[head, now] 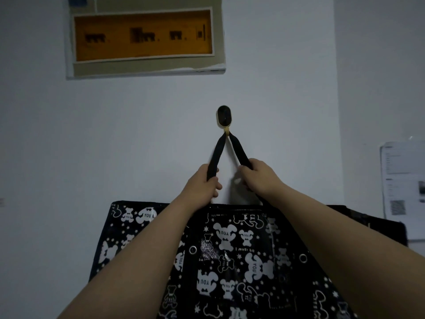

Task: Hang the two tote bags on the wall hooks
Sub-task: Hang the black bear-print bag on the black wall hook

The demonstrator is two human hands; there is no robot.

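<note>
A black tote bag (pixel 236 254) printed with white bears hangs flat against the white wall. Its black strap (pixel 218 146) runs up in a V and loops over the small hook under a black oval wall mount (pixel 224 116). My left hand (pixel 204 183) grips the strap's left branch. My right hand (pixel 257 176) grips the right branch. Both hands are just above the bag's top edge. A second dark bag edge (pixel 368 219) shows behind, to the right; I cannot tell what it hangs from.
An electrical panel with an orange window (pixel 143 35) is mounted high on the wall above the hook. Printed paper sheets (pixel 402 187) are stuck to the wall at the right edge.
</note>
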